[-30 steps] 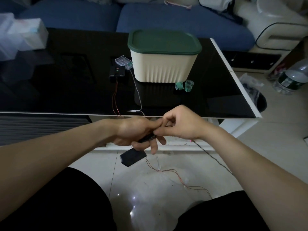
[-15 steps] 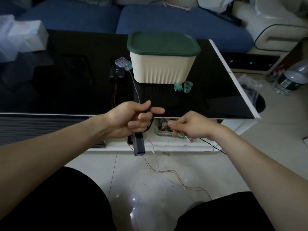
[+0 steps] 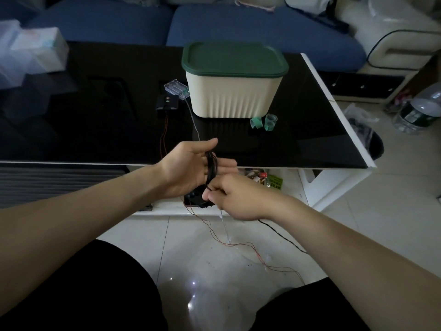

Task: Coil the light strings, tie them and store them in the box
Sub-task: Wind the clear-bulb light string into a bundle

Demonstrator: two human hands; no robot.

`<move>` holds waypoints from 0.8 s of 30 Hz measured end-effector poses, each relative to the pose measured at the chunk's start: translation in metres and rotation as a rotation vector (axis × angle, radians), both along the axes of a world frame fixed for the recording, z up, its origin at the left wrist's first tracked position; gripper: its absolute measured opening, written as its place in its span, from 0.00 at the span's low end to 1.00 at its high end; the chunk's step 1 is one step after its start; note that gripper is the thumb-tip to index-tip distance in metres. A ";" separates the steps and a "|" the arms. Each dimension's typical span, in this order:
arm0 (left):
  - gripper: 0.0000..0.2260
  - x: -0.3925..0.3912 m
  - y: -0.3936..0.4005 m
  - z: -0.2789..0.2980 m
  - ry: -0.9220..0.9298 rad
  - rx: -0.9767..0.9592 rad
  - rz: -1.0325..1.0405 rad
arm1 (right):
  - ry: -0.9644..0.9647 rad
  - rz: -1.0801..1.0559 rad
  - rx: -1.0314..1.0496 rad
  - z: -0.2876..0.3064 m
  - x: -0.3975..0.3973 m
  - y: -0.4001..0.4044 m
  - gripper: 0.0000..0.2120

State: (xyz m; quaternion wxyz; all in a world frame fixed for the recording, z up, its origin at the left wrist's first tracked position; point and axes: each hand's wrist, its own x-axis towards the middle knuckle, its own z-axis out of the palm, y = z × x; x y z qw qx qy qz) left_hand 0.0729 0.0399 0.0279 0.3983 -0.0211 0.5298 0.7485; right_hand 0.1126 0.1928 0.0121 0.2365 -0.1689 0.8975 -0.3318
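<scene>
Dim light falls on a glossy black counter [image 3: 95, 130] with a white edge, set before a blue sofa [image 3: 238, 22] on a pale tiled floor [image 3: 358, 223].

Both bare forearms reach forward over the person's dark-clad knees. The left hand [image 3: 191, 167] is turned palm up just at the counter's near edge, fingers held nearly straight and thumb raised; a coil of black light string [image 3: 210, 167] is looped round the fingers. The right hand [image 3: 230, 197] sits just below and to the right of it, knuckles up, its grip narrow: fingertips pinch the black string at the bottom of the coil. One black battery case [image 3: 196, 199] hangs under the two hands, partly hidden by them. From the right hand the rest of the black string [image 3: 281, 237] trails across the floor to the right.

One cream ribbed box [image 3: 231, 96] with a dark green lid [image 3: 233, 58] stands closed on the counter. Left of it lie two more battery cases: one clear [image 3: 176, 88], touching or nearly touching the box, and one black [image 3: 167, 103] just beside it. A thin pale wire [image 3: 194, 123] runs from the clear one and a red wire [image 3: 163, 137] from the black one toward the counter's near edge; thin red wire [image 3: 238, 244] also lies loose on the floor. Two small green tape rolls [image 3: 263, 121] stand in front of the box's right corner.
</scene>
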 end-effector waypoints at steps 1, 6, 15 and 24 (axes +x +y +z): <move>0.21 0.002 0.000 -0.001 0.016 -0.051 -0.024 | 0.015 0.000 -0.009 0.001 0.000 0.000 0.15; 0.34 0.004 0.001 -0.006 -0.025 -0.106 -0.148 | 0.123 -0.049 -0.053 0.008 -0.004 0.004 0.13; 0.31 0.008 0.001 -0.003 0.169 -0.322 -0.443 | 0.174 -0.175 -0.264 0.013 -0.021 0.029 0.14; 0.22 0.004 -0.009 0.003 0.156 -0.142 -0.306 | 0.144 -0.264 -0.221 0.007 -0.031 0.063 0.17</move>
